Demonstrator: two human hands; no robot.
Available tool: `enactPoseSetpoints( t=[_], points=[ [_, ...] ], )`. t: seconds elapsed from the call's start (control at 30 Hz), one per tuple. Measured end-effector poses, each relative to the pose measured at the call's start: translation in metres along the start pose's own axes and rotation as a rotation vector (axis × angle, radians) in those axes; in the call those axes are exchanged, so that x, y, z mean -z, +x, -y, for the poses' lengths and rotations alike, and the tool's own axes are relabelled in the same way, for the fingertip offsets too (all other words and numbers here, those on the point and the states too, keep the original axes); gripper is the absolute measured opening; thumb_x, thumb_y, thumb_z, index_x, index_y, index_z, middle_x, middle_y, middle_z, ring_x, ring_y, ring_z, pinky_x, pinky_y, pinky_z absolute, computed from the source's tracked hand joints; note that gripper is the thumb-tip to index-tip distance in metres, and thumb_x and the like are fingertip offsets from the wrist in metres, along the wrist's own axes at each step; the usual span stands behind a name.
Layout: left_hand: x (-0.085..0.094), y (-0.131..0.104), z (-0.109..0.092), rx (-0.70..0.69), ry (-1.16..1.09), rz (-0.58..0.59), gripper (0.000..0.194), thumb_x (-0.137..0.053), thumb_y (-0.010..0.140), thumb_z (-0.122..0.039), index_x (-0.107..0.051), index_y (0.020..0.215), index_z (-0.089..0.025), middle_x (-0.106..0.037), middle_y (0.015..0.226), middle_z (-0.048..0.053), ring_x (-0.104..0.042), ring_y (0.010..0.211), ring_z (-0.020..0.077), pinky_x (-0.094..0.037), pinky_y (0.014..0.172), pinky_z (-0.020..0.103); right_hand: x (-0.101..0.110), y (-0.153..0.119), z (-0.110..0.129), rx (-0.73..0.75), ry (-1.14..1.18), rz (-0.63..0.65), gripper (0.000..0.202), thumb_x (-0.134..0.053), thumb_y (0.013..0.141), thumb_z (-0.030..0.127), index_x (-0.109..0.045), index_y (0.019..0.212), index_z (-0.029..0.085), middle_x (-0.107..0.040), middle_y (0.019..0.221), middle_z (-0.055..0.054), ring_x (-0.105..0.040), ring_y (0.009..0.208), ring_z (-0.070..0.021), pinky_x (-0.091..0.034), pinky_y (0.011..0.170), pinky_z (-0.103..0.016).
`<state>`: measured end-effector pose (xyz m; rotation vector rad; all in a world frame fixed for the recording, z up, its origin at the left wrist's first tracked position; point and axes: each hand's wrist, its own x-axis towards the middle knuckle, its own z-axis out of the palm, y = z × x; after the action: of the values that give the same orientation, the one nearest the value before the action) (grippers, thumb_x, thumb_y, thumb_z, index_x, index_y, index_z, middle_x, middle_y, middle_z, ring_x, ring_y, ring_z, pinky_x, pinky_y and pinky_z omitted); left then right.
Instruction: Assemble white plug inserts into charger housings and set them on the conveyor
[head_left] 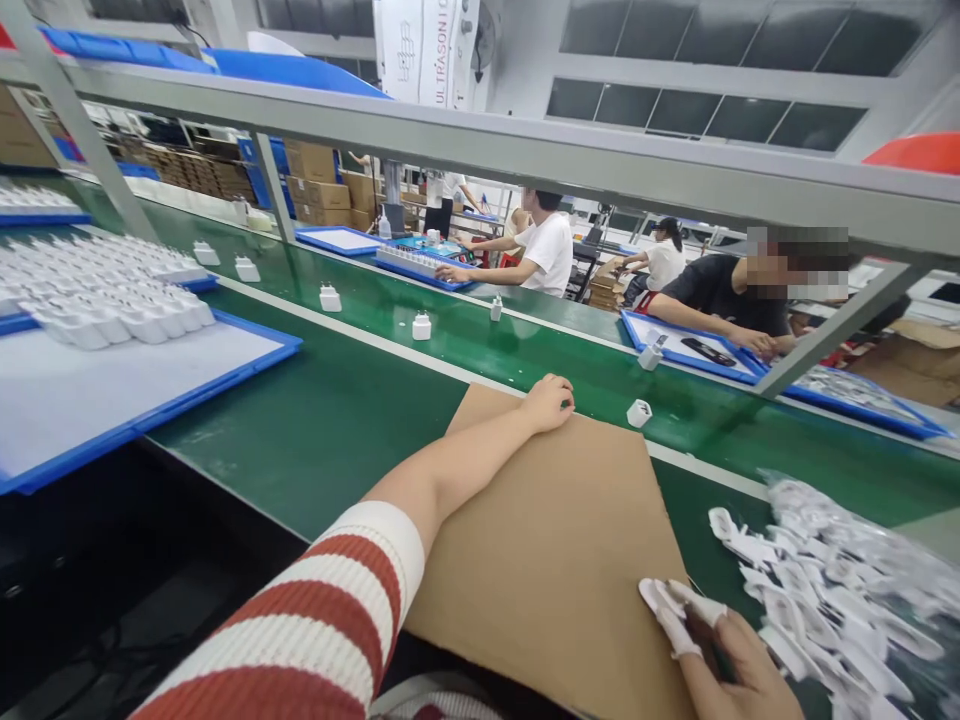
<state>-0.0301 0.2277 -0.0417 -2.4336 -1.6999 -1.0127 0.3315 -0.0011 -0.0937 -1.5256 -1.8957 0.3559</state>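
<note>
My left hand [549, 403] reaches to the far edge of a flat brown cardboard sheet [555, 540]. Its fingers are loosely curled with a gap at the thumb, and no object shows in them. Beyond it, several white plug chargers [421, 326] stand spaced along the green belt; the closest to the hand's right is a tilted white charger [640, 412]. Over the sheet's right edge, my right hand [724, 650] has white covers on thumb and forefinger, tips pinched together. Whatever lies between them is hidden. White oblong pieces [817, 610] are heaped beside it.
Blue-rimmed trays [277, 345] at left hold rows of white chargers [112, 290]. A clear plastic bag [855, 530] lies by the heap. A grey metal rail [480, 135] crosses above the belt [465, 355]. Co-workers [551, 250] sit opposite with trays.
</note>
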Motion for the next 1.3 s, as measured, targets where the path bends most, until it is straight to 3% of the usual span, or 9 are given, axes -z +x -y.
enactPoseSetpoints(
  t=[0.2, 0.37, 0.6, 0.83, 0.97, 1.1, 1.2, 1.3],
  points=[
    [-0.001, 0.004, -0.002, -0.037, -0.003, 0.023, 0.013, -0.066, 0.092, -0.015, -0.077, 0.086, -0.017, -0.067, 0.122, 0.011, -0.055, 0.120, 0.0287, -0.049, 0.108, 0.044, 0.008, 0.001, 0.033, -0.078, 0.083, -0.017, 0.044, -0.065, 0.081, 0.051, -0.081, 0.112, 0.024, -0.079, 0.119, -0.008, -0.076, 0.105, -0.0337, -0.062, 0.080, -0.038],
    [-0.002, 0.007, -0.001, -0.044, 0.007, 0.032, 0.014, -0.065, 0.092, -0.016, -0.077, 0.085, -0.017, -0.067, 0.121, 0.011, -0.056, 0.119, 0.0288, -0.049, 0.108, 0.044, 0.006, -0.002, 0.038, -0.113, 0.137, -0.030, 0.047, -0.065, 0.083, 0.053, -0.081, 0.114, 0.021, -0.078, 0.122, -0.009, -0.074, 0.112, -0.0348, -0.061, 0.089, -0.039],
    [0.002, 0.005, -0.002, -0.026, 0.065, 0.048, 0.012, -0.067, 0.091, -0.018, -0.078, 0.087, -0.017, -0.069, 0.120, 0.010, -0.058, 0.117, 0.0270, -0.051, 0.106, 0.041, 0.004, 0.000, 0.019, 0.028, 0.043, -0.027, 0.039, -0.065, 0.080, 0.045, -0.081, 0.106, 0.021, -0.080, 0.114, -0.011, -0.077, 0.098, -0.0326, -0.061, 0.072, -0.035],
    [0.011, 0.009, -0.016, 0.029, 0.101, 0.088, 0.017, -0.061, 0.092, -0.016, -0.077, 0.096, -0.017, -0.070, 0.119, 0.011, -0.059, 0.118, 0.0270, -0.048, 0.108, 0.041, 0.009, 0.001, 0.052, 0.162, 0.127, -0.097, 0.028, -0.059, 0.090, 0.030, -0.080, 0.108, 0.027, -0.078, 0.115, -0.007, -0.072, 0.104, -0.0280, -0.060, 0.090, -0.040],
    [0.016, 0.031, -0.023, 0.075, 0.143, 0.071, 0.038, -0.058, 0.094, -0.023, -0.068, 0.129, -0.012, -0.062, 0.135, 0.018, -0.052, 0.128, 0.0362, -0.037, 0.115, 0.055, 0.012, 0.009, 0.065, 0.174, 0.205, -0.077, 0.030, -0.058, 0.091, 0.017, -0.078, 0.112, 0.027, -0.077, 0.110, -0.007, -0.069, 0.103, -0.0256, -0.058, 0.092, -0.040],
    [0.013, 0.065, -0.032, 0.016, 0.152, 0.174, 0.075, -0.063, 0.089, -0.021, -0.041, 0.160, -0.015, -0.035, 0.166, 0.013, -0.038, 0.144, 0.0359, -0.032, 0.121, 0.049, 0.014, 0.012, 0.070, 0.136, 0.262, -0.077, 0.024, -0.061, 0.095, 0.019, -0.077, 0.111, 0.026, -0.077, 0.106, -0.007, -0.069, 0.101, -0.0251, -0.057, 0.092, -0.041],
    [0.007, 0.087, -0.038, 0.014, 0.153, 0.320, 0.084, -0.065, 0.081, -0.012, -0.039, 0.161, -0.015, -0.025, 0.171, 0.012, -0.039, 0.145, 0.0363, -0.036, 0.120, 0.046, 0.012, 0.014, 0.074, 0.085, 0.320, -0.103, 0.021, -0.065, 0.095, 0.022, -0.078, 0.110, 0.026, -0.078, 0.108, -0.007, -0.069, 0.102, -0.0244, -0.057, 0.093, -0.040],
    [0.007, 0.101, -0.040, 0.014, 0.144, 0.421, 0.060, -0.065, 0.082, -0.012, -0.060, 0.142, -0.010, -0.044, 0.159, 0.014, -0.051, 0.130, 0.0283, -0.042, 0.115, 0.040, 0.011, 0.019, 0.080, -0.016, 0.436, -0.154, 0.017, -0.072, 0.092, 0.027, -0.080, 0.108, 0.027, -0.078, 0.108, -0.006, -0.071, 0.101, -0.0237, -0.058, 0.093, -0.039]
  ],
)
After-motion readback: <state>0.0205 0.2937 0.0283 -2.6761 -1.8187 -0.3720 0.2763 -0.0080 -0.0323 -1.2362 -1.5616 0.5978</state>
